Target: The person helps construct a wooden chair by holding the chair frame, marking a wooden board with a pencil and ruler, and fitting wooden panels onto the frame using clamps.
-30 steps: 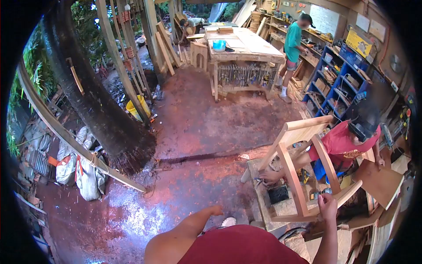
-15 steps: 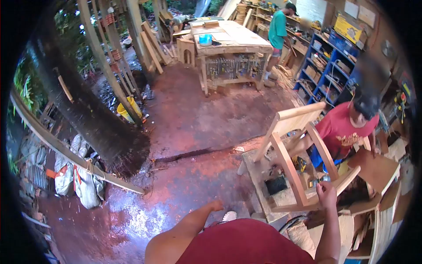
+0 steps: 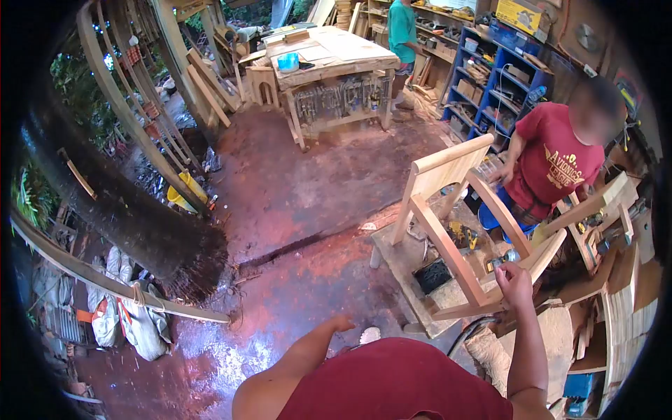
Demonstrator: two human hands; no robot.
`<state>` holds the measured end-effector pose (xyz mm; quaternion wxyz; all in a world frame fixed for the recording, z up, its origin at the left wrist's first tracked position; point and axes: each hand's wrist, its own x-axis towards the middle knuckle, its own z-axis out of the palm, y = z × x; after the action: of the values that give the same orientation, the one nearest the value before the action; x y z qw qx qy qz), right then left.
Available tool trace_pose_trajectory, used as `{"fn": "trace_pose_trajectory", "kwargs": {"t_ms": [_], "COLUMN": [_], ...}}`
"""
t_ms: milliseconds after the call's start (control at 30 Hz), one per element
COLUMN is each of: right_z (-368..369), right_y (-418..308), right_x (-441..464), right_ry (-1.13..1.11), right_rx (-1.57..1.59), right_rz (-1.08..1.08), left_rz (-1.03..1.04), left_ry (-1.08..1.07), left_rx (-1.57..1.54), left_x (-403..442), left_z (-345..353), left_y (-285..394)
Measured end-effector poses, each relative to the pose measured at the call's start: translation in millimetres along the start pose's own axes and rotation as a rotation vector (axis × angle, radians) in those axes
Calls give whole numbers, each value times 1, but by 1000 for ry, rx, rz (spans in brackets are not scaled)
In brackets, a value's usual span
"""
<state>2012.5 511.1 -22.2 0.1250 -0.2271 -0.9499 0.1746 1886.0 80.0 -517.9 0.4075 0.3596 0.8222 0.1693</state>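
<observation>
Fingers (image 3: 505,271) of the right hand (image 3: 516,288) are curled closed at the chair frame's (image 3: 448,250) near rail, contact unconfirmed; left hand (image 3: 341,324) is extended over the floor (image 3: 294,297), its closure cannot be told; chair frame remains on the low bench (image 3: 393,257), beside the black tray (image 3: 432,276); co-worker (image 3: 556,157), previously leaning with one hand down at the bench, now stands upright, that hand withdrawn; brown panel, formerly at the co-worker's side, no longer seen there; person in green (image 3: 402,31) remains by the shelves (image 3: 437,52), head now out of view.
</observation>
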Motion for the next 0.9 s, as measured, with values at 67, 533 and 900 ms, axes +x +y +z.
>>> {"fn": "trace_pose_trajectory", "kwargs": {"t_ms": [67,533,900], "right_z": [0,1,-21], "right_y": [0,-1,-5], "right_x": [0,-2,-4], "right_ry": [4,45,-74], "right_rx": [6,43,-56], "right_rz": [-1,-13,54], "left_rz": [-128,159,270], "left_ry": [-40,3,-70], "left_rx": [-115,43,-162], "left_x": [-14,27,20], "left_z": [-25,-34,-35], "left_y": [28,37,34]}}
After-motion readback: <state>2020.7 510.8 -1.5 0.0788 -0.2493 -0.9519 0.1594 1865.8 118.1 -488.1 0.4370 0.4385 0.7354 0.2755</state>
